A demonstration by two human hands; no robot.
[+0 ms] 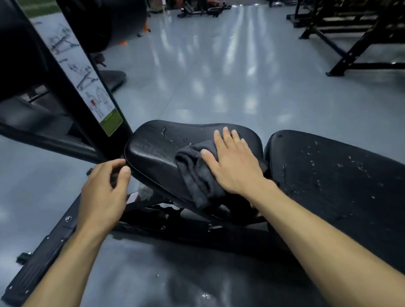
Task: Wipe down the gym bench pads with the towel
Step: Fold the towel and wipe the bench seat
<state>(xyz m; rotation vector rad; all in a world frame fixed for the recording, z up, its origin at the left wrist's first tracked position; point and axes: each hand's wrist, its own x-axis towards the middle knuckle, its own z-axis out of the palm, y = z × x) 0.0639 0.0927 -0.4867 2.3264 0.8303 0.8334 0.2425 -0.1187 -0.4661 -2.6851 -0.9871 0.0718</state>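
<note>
I have the right hand [233,162] flat on the dark grey towel [198,175], fingers [226,137] straight and spread a little, pressing the bunched cloth onto the seat pad [153,149] of the gym bench. The towel lies on the pad's near right part, one fold hanging over the near edge. My left hand [102,195] is at the pad's left end, its fingers curled, thumb and forefinger close together at the rim; whether they actually pinch the rim I cannot tell.

I judge the step in hand to be wiping the seat pad, and it is not finished: wet streaks and droplets show on the far side of it, beyond the towel. To do it well I would keep the palm flat so the pressure spreads, sweep in overlapping passes towards the far edge and the left end, and steady the pad with the left hand. The bunched cloth covers little; spreading it out would catch more.

The long back pad [340,180], just beside the seat pad on the right, is speckled with droplets and looks untouched.
</note>
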